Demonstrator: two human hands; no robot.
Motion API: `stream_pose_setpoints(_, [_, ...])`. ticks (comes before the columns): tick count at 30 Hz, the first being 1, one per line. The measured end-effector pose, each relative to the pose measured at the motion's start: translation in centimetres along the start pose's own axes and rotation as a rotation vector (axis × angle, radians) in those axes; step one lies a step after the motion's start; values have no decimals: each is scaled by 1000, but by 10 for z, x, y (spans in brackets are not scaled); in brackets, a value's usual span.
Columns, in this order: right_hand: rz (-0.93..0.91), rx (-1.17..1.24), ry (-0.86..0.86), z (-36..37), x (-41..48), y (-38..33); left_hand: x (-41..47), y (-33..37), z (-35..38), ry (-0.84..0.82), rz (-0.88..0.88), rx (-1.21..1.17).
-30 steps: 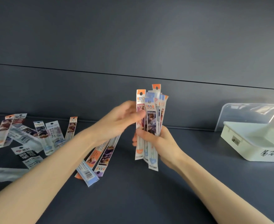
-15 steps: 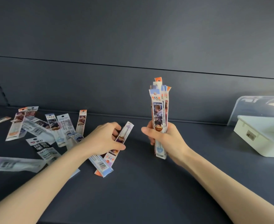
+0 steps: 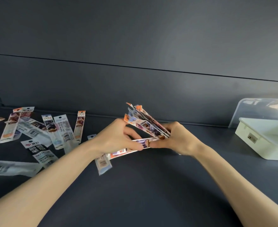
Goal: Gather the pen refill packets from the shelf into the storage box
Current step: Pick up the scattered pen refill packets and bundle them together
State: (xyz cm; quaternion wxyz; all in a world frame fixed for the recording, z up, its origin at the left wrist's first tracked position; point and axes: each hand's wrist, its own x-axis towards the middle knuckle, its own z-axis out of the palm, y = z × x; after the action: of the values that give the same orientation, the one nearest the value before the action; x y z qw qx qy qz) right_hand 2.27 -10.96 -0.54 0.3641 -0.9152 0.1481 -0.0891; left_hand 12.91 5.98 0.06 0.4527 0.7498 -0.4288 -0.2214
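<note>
While right hand [image 3: 177, 138] grips the fanned refill bundle [image 3: 147, 122], left hand [image 3: 117, 138], pinching one packet [image 3: 135, 145], should slide it in flush.

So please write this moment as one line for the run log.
right hand: holds packet bundle | left hand: adds one packet | loose packets: on shelf | storage box: open

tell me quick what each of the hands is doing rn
Left hand: closed on one refill packet.
Right hand: closed on a fanned bundle of packets.
</note>
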Motion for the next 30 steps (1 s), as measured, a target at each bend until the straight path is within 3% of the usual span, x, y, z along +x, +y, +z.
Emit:
stream_pose_setpoints(3, [15, 27, 65, -6, 0, 0, -1, -3, -9, -4, -29, 37])
stream_pose_setpoints(7, [103, 190, 211, -18, -6, 3, -4, -8, -17, 170, -47, -125])
stream_pose_setpoints(11, [101, 435, 109, -8, -13, -11, -2, -3, -9, 234, 12, -574])
stream_pose_setpoints(13, [81, 541, 54, 2, -15, -17, 0, -1, -2, 247, 31, -651])
stream_pose_setpoints(20, [7, 770, -137, 26, -20, -29, -1, -4, 3, 370, 68, -609])
stream_pose_setpoints(26, [82, 1020, 59, 18, -15, -27, -1, -5, -2, 494, 92, -642])
stream_pose_setpoints(30, [9, 905, 102, 20, -15, -22, -7, -6, -4, 319, 82, -564])
